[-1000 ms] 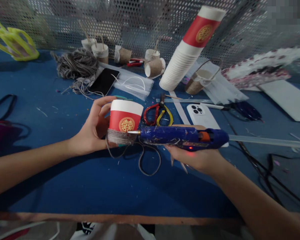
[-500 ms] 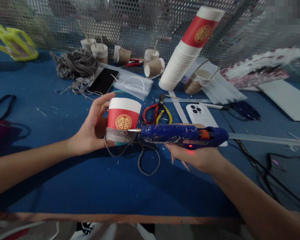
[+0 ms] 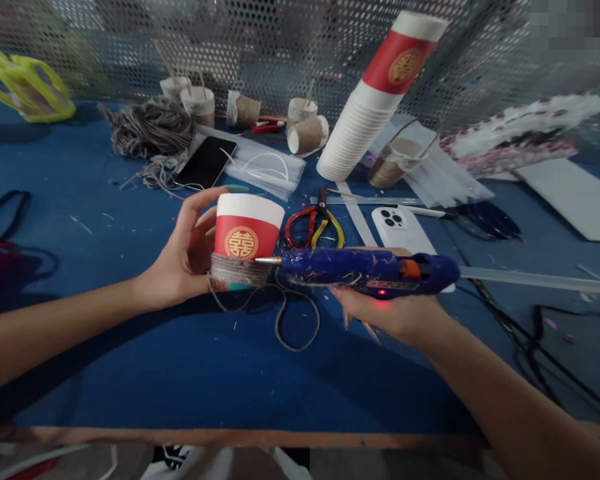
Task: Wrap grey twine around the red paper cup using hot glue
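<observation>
My left hand [image 3: 185,257] holds a red and white paper cup [image 3: 245,230] upside down above the blue table; grey twine [image 3: 235,270] is wound round the cup's lower band, and a loose end loops down onto the table. My right hand [image 3: 400,313] grips a blue hot glue gun [image 3: 370,272] with a small red light on. Its metal nozzle touches the cup just above the twine. A clear glue stick [image 3: 535,280] sticks out of the back of the gun to the right.
Red and yellow scissors [image 3: 314,227] and a white phone [image 3: 405,230] lie behind the gun. A leaning stack of paper cups [image 3: 370,107], a bundle of twine [image 3: 150,127], a black phone [image 3: 207,162], several twine-wrapped cups [image 3: 307,133] and black cables [image 3: 530,340] crowd the table.
The cup has turned slightly, its gold emblem moving left. The glue gun's nozzle has stayed on the cup just above the twine. Both hands have barely shifted.
</observation>
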Available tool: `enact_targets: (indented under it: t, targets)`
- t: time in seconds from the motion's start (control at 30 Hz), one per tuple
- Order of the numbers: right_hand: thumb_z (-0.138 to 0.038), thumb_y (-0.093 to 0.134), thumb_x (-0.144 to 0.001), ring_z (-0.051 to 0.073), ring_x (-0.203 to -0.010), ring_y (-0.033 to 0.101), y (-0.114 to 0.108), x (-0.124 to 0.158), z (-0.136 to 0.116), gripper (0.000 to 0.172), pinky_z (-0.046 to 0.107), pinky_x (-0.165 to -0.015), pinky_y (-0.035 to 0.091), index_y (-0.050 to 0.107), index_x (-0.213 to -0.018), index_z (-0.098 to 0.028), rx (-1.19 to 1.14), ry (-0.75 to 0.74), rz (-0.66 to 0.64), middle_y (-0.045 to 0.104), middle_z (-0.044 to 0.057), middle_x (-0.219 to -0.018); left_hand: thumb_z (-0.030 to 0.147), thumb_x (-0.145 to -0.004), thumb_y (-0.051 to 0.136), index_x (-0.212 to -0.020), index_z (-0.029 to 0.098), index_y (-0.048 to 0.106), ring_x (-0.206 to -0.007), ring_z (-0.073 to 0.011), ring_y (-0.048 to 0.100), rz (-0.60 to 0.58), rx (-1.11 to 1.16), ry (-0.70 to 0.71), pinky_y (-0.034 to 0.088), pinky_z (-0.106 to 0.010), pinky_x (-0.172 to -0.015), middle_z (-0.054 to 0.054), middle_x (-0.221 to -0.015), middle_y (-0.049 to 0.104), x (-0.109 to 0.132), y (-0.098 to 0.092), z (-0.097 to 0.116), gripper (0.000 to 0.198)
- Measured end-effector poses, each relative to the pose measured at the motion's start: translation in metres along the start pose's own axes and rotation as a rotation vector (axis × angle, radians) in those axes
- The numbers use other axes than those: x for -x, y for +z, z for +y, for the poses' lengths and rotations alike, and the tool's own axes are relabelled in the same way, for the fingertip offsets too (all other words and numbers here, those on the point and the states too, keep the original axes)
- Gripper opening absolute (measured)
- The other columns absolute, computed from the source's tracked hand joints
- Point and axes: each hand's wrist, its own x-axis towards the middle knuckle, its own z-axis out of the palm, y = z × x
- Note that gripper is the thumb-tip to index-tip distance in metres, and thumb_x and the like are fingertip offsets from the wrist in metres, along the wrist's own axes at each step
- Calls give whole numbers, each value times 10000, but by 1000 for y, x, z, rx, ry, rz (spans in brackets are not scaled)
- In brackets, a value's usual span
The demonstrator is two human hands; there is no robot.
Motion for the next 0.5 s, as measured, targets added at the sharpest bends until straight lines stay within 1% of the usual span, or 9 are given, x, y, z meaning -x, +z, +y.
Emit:
enact_targets:
  t: [0.1, 0.2, 0.27, 0.33, 0.4, 0.5]
  targets:
    - [-255, 625, -606, 138, -336, 549, 1, 0, 0, 168, 262, -429, 563, 537, -463, -259, 7, 4, 17, 533, -57, -366, 87, -633, 843, -1366, 348, 364, -1054, -163, 627, 5, 33, -3, 588, -326, -859, -46, -1341, 478, 0, 0, -1, 913]
    - [-242, 626, -634, 142, -351, 583, 2, 0, 1, 157, 254, -420, 566, 545, -500, -253, -72, 5, -52, 574, -58, -398, 91, -627, 847, -1351, 331, 376, -1107, -171, 600, 20, 37, 16, 587, -300, -853, -47, -1332, 462, 0, 1, -2, 896]
    - [-231, 628, -643, 136, -348, 580, 2, 0, 2, 174, 240, -401, 551, 531, -500, -248, -102, -17, -59, 576, -59, -401, 111, -627, 853, -1341, 312, 387, -1136, -175, 583, 36, 22, 27, 585, -292, -859, -50, -1328, 449, 0, 1, -2, 876]
    - [-229, 635, -638, 128, -336, 564, 2, 1, 4, 167, 224, -365, 516, 534, -506, -243, -87, -12, -40, 570, -59, -397, 139, -628, 859, -1341, 301, 391, -1153, -180, 573, 41, 1, 29, 584, -298, -867, -53, -1338, 429, 0, 1, -1, 868]
    - [-240, 642, -633, 127, -320, 550, 2, 2, 5, 130, 219, -332, 482, 558, -534, -238, -74, 29, -46, 566, -57, -393, 149, -629, 861, -1365, 311, 369, -1140, -183, 582, 40, -18, 27, 589, -314, -860, -54, -1341, 421, 0, 1, 0, 900]
    - [-257, 650, -621, 139, -314, 551, 2, 4, 5, 93, 229, -320, 472, 578, -566, -235, -53, 77, -32, 565, -52, -388, 151, -635, 856, -1408, 343, 325, -1124, -203, 603, 53, -55, 22, 600, -334, -838, -64, -1351, 428, 1, 1, 2, 957]
